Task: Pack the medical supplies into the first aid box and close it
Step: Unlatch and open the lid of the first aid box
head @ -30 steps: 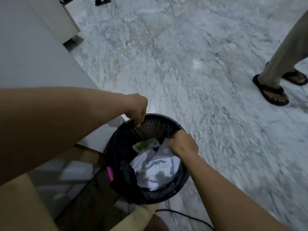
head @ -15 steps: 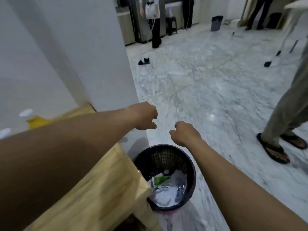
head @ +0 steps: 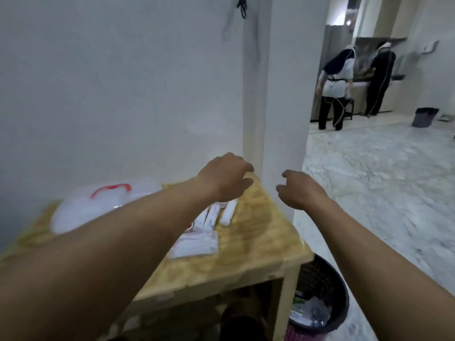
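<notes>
Two hands: left hand [head: 225, 179], right hand [head: 301, 190]; loosely curled, empty
One box: translucent white plastic first aid box [head: 98, 205], red handle, on pale wooden surface [head: 258, 242]; contents unclear
One bin: black mesh bin [head: 327, 286]; crumpled white paper [head: 312, 311] inside
Supplies: one white roll [head: 229, 212]; flat white packets [head: 197, 242], uncountable

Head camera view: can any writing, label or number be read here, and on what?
No text is readable.
White packets on the wooden table: reddish marks, too blurred.
Wrappers in the black bin: green print, too small and blurred.
First aid box: red handle, no lettering visible.
</notes>
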Demonstrator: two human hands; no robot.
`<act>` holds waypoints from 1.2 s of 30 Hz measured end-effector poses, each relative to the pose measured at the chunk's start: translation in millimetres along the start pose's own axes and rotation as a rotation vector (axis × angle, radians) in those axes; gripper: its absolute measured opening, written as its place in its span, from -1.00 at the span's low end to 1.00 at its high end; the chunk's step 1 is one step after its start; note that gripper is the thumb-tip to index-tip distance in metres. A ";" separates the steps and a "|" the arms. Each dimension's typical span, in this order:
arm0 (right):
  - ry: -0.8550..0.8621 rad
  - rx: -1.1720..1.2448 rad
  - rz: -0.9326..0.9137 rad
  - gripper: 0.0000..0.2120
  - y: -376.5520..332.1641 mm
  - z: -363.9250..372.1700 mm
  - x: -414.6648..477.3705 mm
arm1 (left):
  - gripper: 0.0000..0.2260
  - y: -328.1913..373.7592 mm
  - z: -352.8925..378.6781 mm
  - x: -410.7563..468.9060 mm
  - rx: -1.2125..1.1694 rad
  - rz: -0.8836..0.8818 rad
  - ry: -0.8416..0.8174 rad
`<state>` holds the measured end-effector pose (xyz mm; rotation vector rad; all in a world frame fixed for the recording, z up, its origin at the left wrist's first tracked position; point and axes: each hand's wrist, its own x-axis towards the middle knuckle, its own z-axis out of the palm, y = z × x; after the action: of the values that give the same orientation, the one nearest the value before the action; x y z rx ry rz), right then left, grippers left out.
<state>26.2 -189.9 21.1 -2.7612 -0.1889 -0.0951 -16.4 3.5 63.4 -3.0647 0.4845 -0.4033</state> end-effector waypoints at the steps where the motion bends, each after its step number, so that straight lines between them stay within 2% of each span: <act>1: 0.008 -0.005 -0.028 -0.55 -14.8 -1.6 -3.7 | -0.63 -10.7 -5.1 -17.1 0.013 -0.020 0.025; 5: 0.082 -0.030 -0.149 -0.56 -73.9 -6.7 -18.7 | -0.63 -52.4 -20.5 -82.6 0.039 -0.133 0.112; 10: 0.093 -0.061 -0.308 -0.58 -149.2 4.1 -41.1 | -0.64 -105.0 -25.1 -152.7 0.053 -0.291 0.184; 15: 0.022 -0.051 -0.473 -0.59 -214.2 33.9 -52.5 | -0.64 -147.6 -12.7 -199.0 0.053 -0.429 0.240; 18: -0.060 -0.044 -0.593 -0.55 -241.6 53.0 -56.1 | -0.56 -164.6 2.7 -220.1 0.051 -0.502 0.253; 27: -0.078 -0.064 -0.816 -0.54 -260.3 84.0 -62.3 | -0.39 -175.6 31.5 -251.2 -0.060 -0.552 0.247; 31: -0.074 -0.095 -0.850 -0.53 -255.6 84.8 -66.8 | -0.18 -179.7 32.8 -250.5 0.100 -0.521 0.179; 36: -0.045 -0.092 -0.887 -0.56 -251.1 87.0 -67.5 | -0.17 -177.9 30.5 -248.9 0.311 -0.476 0.158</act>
<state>-73.0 65.7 24.0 -2.5427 -1.4226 -0.2688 -183.6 247.9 -19.0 -2.8226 -0.2958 -0.6597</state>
